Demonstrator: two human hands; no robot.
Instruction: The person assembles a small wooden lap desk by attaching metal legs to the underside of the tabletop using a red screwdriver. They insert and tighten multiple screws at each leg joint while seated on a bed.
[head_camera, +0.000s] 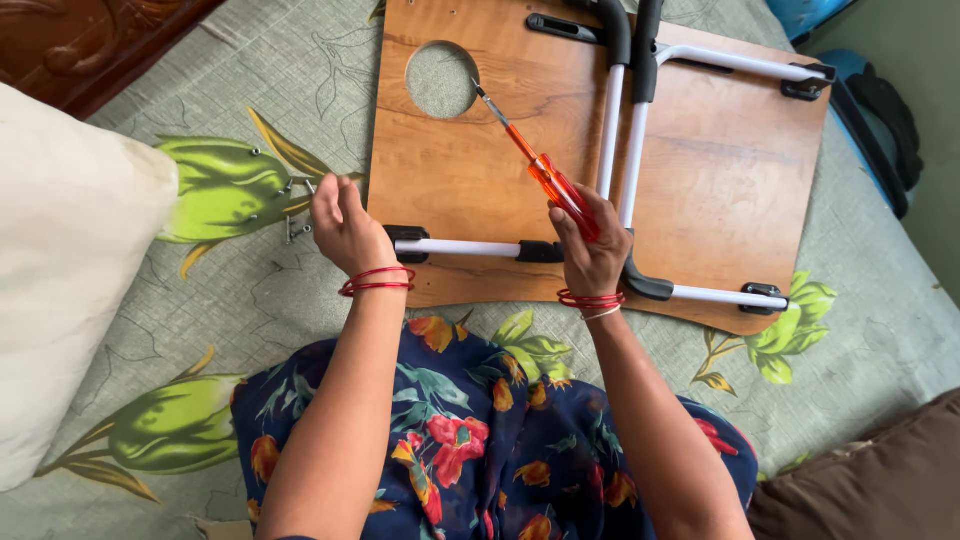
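Note:
A wooden folding lap table (700, 170) lies upside down on the bed, its white tube legs (612, 130) folded flat with black brackets. My right hand (590, 245) grips an orange-handled screwdriver (545, 172), its tip pointing up-left near the round cup hole (442, 80). My left hand (343, 225) hovers at the table's left edge, fingers bunched, close to several small screws (296, 228) lying on the bedsheet. Whether it pinches a screw is hidden. Both wrists wear red bangles.
A white pillow (70, 270) lies at the left. A brown cushion (870, 480) sits at the lower right. Dark bags (885, 110) stand past the bed's right edge. A floral-patterned lap (470, 440) fills the lower centre.

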